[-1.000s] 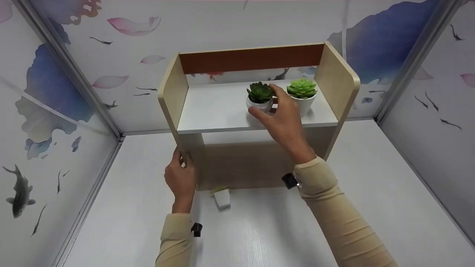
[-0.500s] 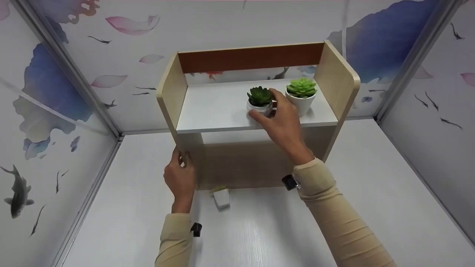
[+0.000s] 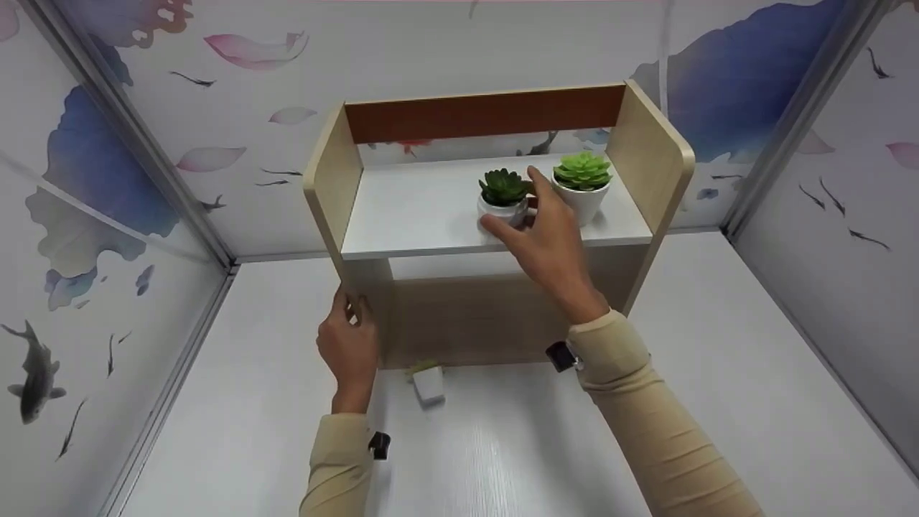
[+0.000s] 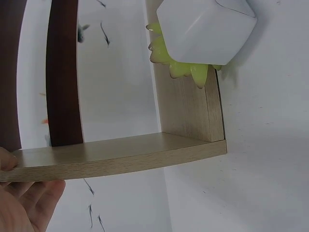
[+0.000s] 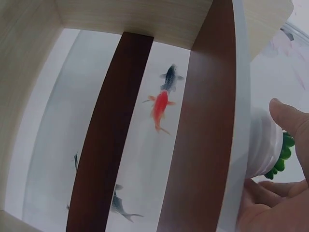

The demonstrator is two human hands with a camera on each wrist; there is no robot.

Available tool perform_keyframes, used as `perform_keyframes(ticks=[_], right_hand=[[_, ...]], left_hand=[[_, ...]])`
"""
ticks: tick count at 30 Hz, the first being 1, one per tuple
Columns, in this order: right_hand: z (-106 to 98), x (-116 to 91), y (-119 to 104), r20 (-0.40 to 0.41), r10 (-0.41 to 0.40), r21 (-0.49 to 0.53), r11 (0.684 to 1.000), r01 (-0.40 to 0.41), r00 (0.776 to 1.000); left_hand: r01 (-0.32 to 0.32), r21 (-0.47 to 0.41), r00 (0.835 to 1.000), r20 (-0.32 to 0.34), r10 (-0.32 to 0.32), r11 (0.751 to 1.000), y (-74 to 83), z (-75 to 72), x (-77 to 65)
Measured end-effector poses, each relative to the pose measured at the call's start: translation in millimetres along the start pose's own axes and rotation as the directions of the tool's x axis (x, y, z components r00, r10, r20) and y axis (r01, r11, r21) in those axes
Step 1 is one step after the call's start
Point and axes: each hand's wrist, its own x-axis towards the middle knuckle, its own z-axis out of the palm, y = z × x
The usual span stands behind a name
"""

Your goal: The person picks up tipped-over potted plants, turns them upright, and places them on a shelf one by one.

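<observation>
My right hand (image 3: pixel 549 244) curls its thumb and fingers around the small white pot of a dark green succulent (image 3: pixel 504 190). The pot stands on the white upper board of a wooden shelf (image 3: pixel 423 208), near its front edge. In the right wrist view, the white pot (image 5: pixel 264 142) sits against the board between thumb and fingers. Lower down, my left hand (image 3: pixel 350 341) grips the left side panel of the shelf. The left wrist view shows the thumb on one face of that panel (image 4: pixel 120 157) and the fingers on the other.
A light green succulent in a white pot (image 3: pixel 583 187) stands on the upper board, right of my right hand. Another white pot (image 3: pixel 430 385) with a yellow-green plant lies tipped on the white table (image 3: pixel 488 452) before the shelf. Patterned walls (image 3: pixel 459 43) enclose the table.
The dark succulent has come down slightly onto the board between the first frame and the middle one, and stays there. My right index fingertip has lifted a little. The left hand holds its place.
</observation>
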Motion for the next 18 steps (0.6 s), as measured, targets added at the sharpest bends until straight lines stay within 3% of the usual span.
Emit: perform_keyframes(ticks=[6,18], right_hand=[[-9.7,-13.7,-13.9,-0.032,-0.022,0.018,1.0,0.023,0.999],[-32.5,-61.5,-51.5,-0.099,-0.171,0.092,0.979,0.181,0.98]], left_hand=[[0.002,0.005,1.0,0.003,-0.002,1.0,0.6,-1.3,0.5],[-0.002,0.007,1.0,0.004,0.002,1.0,1.6,-1.4,-0.5]])
